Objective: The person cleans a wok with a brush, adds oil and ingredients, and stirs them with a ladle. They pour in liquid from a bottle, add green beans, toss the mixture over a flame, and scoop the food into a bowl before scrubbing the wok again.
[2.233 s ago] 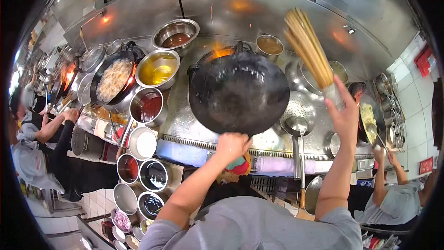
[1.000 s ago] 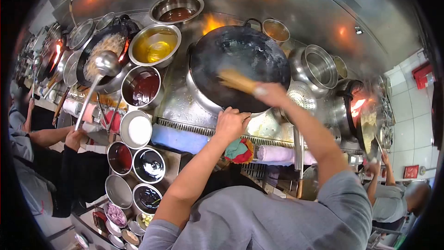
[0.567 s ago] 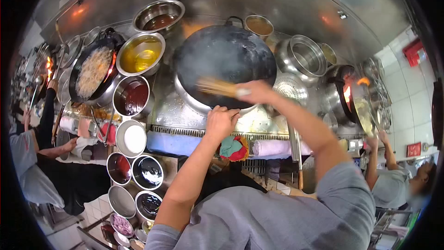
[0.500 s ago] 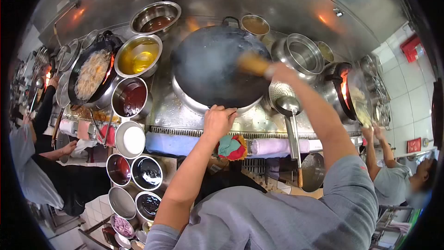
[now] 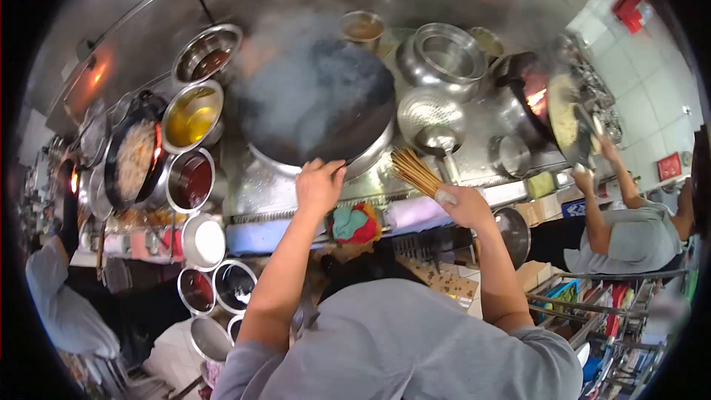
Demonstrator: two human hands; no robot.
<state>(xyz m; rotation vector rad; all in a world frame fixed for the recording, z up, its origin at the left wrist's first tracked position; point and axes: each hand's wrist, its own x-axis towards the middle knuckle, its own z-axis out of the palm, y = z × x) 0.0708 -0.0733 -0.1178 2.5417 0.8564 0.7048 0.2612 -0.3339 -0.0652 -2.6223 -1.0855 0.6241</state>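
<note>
A large black wok sits on the burner ahead of me, and smoke rises from it. At its near edge my left hand is closed on the rim or a small handle; the fingers hide which. To the right of the wok, over the counter's front edge, my right hand is closed round a bamboo wok brush, its splayed bristles pointing up and left. Beyond the brush lies a perforated strainer with a metal ladle resting in it. A bunched multicoloured cloth lies just below my left hand.
Left of the wok stand bowls of yellow oil, red sauce and white contents. A steel pot stands at the back right. Co-workers stand either side: one handles a wok at right; another wok holds food at left.
My right hand has drawn the brush from over the wok toward me, to the counter's front right. The left hand stays at the wok's near edge. The view has shifted, and smoke looks thicker.
</note>
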